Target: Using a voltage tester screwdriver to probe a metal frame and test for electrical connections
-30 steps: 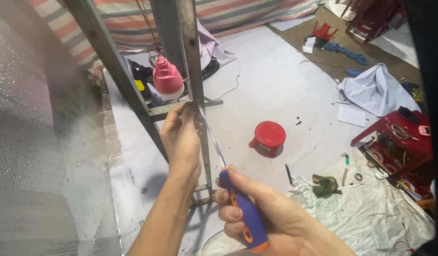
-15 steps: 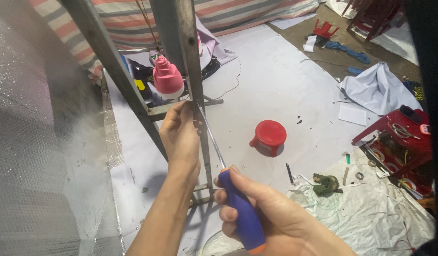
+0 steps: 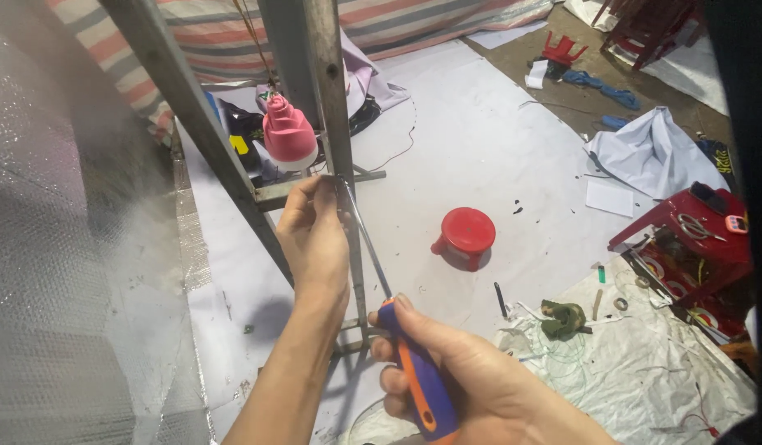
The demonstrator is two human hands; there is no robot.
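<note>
My right hand (image 3: 471,379) grips the blue and orange handle of a long screwdriver (image 3: 418,371). Its thin metal shaft runs up and left, with the tip at the joint where a crossbar meets the upright grey metal post (image 3: 331,107). My left hand (image 3: 315,235) is wrapped around that post just below the joint, fingertips pinched at the screwdriver's tip. Whether a screw sits under the fingers is hidden. A second slanted metal leg (image 3: 199,140) of the frame runs down to the left.
A pink and white bulb-shaped lamp (image 3: 288,136) hangs behind the frame. A small red stool (image 3: 466,233) stands on the white floor sheet. At the right are a red tool rack (image 3: 686,247), crumpled white cloth (image 3: 653,152) and scattered small parts. Bubble foil (image 3: 67,272) covers the left.
My right hand has turned slightly on the screwdriver handle, showing more of the orange stripe. My left hand stays on the post.
</note>
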